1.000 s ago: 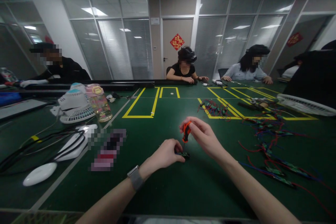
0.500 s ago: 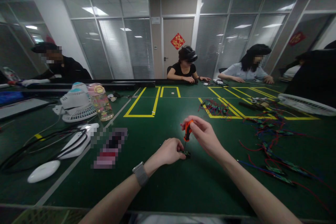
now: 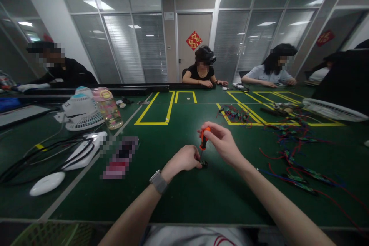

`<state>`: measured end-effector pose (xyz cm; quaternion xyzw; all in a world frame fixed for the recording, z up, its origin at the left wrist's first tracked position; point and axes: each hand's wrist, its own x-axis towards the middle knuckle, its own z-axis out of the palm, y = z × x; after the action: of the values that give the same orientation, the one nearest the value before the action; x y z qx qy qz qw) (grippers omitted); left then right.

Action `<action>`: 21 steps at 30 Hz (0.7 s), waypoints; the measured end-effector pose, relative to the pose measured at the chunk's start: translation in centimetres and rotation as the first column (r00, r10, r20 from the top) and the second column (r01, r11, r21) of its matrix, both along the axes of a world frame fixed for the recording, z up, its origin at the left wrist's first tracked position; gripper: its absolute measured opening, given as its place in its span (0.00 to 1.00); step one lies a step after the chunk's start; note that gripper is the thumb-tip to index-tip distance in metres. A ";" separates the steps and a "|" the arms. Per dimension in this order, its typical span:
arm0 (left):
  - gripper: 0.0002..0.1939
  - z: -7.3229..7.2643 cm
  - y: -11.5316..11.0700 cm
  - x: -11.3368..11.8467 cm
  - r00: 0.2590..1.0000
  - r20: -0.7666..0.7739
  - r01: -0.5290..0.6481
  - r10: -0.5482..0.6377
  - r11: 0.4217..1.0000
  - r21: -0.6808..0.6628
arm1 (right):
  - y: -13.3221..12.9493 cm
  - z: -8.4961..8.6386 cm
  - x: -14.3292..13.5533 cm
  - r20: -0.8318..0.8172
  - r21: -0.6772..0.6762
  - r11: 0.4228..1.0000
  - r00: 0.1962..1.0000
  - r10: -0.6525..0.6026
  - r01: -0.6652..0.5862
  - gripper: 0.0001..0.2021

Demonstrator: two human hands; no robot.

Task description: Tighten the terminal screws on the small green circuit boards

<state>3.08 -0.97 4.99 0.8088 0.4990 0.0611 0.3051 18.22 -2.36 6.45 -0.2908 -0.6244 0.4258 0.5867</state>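
Note:
An orange and black screwdriver (image 3: 205, 138) stands nearly upright in the grip of my right hand (image 3: 220, 137), with the fingers closed around the top of its handle. The shaft points down at a small dark circuit board (image 3: 204, 164) lying on the green table. My left hand (image 3: 186, 158) pinches the left side of that board, its fingertips close to the screwdriver's shaft. The fingers partly cover the board, and the exact spot where the tip meets it is too small to make out.
Several circuit boards with red and blue wires (image 3: 300, 177) lie to the right, and another cluster (image 3: 235, 114) farther back. On the left are a pink-lidded bottle (image 3: 108, 109), a white fan (image 3: 83, 111), and cables (image 3: 72, 150). Co-workers sit across the green table (image 3: 173, 207).
The whole view has shifted slightly as the head moved. Both hands keep their hold on the screwdriver and board, with little change in pose.

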 end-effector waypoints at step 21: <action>0.06 -1.0 -0.2 -0.3 1.000 0.012 0.002 -0.003 0.999 0.053 | -1.0 1.5 0.3 0.119 0.119 0.993 0.993 0.012 -0.026 0.06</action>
<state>2.74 -1.15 3.96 0.8168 0.4943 0.0788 0.2869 18.49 -3.32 7.97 -0.2736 -0.6854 0.3751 0.5610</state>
